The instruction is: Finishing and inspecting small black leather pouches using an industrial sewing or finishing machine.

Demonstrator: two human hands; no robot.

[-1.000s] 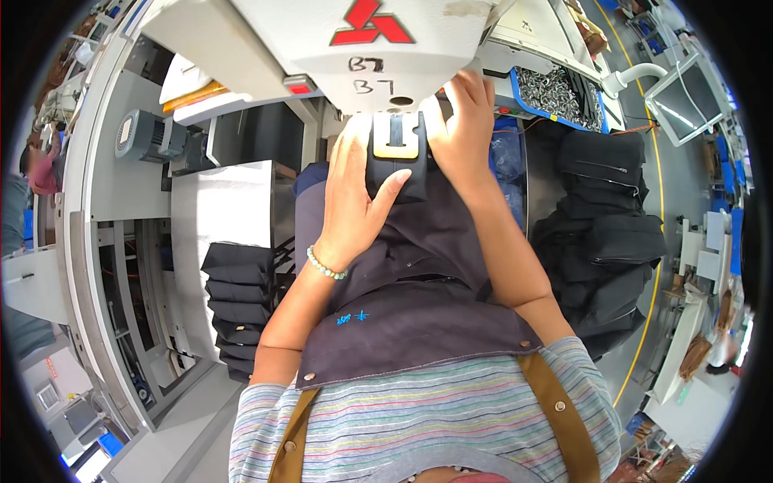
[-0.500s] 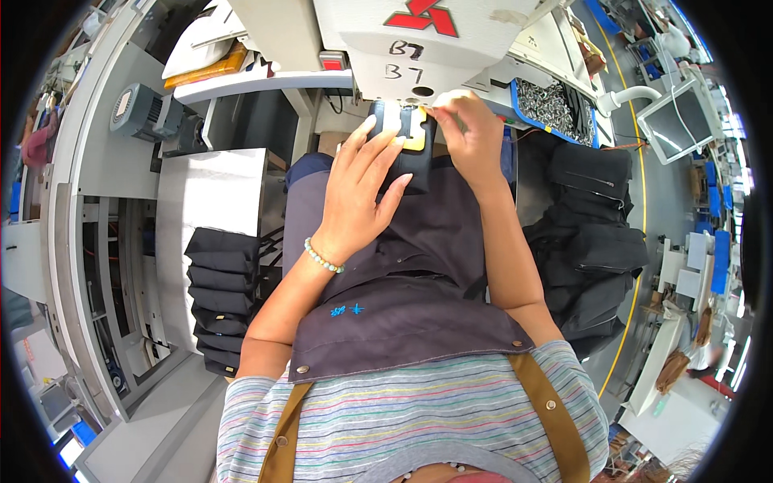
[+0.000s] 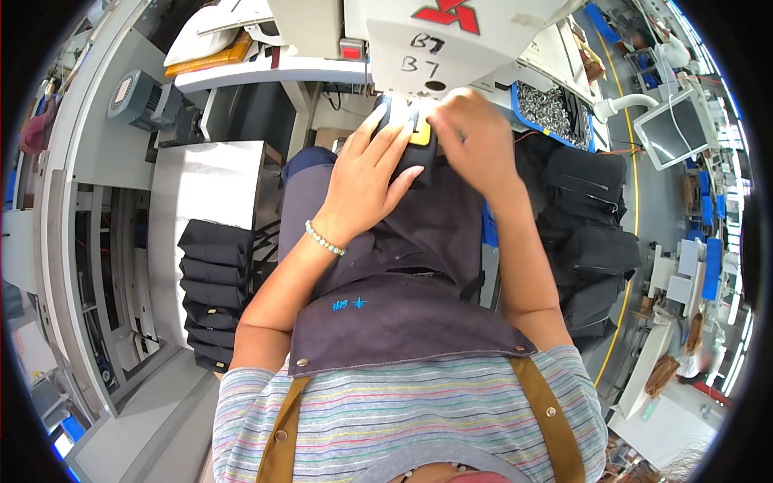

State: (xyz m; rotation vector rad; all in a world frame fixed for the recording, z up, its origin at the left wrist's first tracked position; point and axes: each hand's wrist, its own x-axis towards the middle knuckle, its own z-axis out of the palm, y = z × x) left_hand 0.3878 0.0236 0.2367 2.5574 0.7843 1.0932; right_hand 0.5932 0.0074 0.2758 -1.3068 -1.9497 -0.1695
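Under the head of a white sewing machine [image 3: 475, 60] lies a black fabric piece [image 3: 419, 167]. A yellow plate [image 3: 422, 137] with a notched edge sits on the fabric, partly covered by my hands. My left hand [image 3: 361, 183] rests on the fabric and plate, fingers stretched out and thumb apart, holding nothing. Close by on the right, my right hand [image 3: 481, 143] is closed, its thumb and fingers curled together at the plate's right edge. Its fingertips are blurred under the bright machine light, so what they pinch cannot be made out.
Folded black fabric pieces [image 3: 213, 278] are stacked on a light board [image 3: 205, 179] at left. More black garments with zips [image 3: 592, 241] are heaped at right. A blue bin of small metal parts [image 3: 551, 113] stands behind them, near a screen on an arm [image 3: 675, 129].
My right hand has turned and shifted slightly right, its fingers now curled lower beside the plate. My left hand stays on the fabric. The whole view has shifted a little.
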